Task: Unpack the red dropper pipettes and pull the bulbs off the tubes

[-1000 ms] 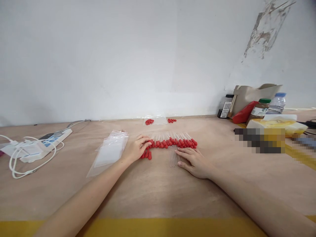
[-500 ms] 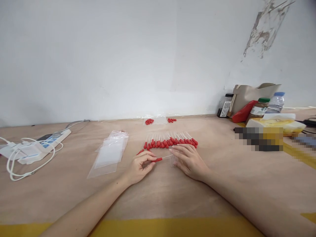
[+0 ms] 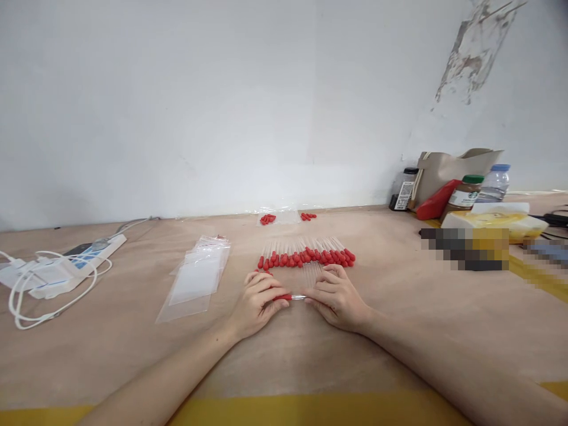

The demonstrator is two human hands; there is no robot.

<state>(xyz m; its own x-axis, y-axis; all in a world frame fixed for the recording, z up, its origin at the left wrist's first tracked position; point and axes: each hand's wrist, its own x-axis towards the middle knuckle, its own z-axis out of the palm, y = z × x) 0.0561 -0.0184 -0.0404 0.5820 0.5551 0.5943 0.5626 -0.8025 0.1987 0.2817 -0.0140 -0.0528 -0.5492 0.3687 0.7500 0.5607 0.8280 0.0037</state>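
My left hand [image 3: 257, 305] is closed on a red rubber bulb [image 3: 282, 297], pinched between thumb and fingers. From the bulb's right end a clear glass tube [image 3: 298, 297] runs level into my right hand [image 3: 338, 299], whose fingers are closed on it; together they look like a dropper. Several loose glass tubes [image 3: 312, 271] lie just behind, partly covered by my right fingers. Beyond both hands stretches a row of red-bulbed droppers [image 3: 306, 257], thin tips pointing toward the wall. A little red shows behind my left knuckles, mostly hidden.
Clear plastic bags [image 3: 195, 284] lie in a stack to the left. Two small groups of red bulbs [image 3: 267, 219] rest near the wall. A power strip [image 3: 57, 284] with white cables is at far left. Bottles, a jar [image 3: 464, 192], a bag and a tissue pack [image 3: 492, 222] stand at right.
Both hands have come slightly nearer to me and closer together. The bulb and tube now lie level between them, with less of the tube showing. More loose tubes are uncovered behind my right hand.
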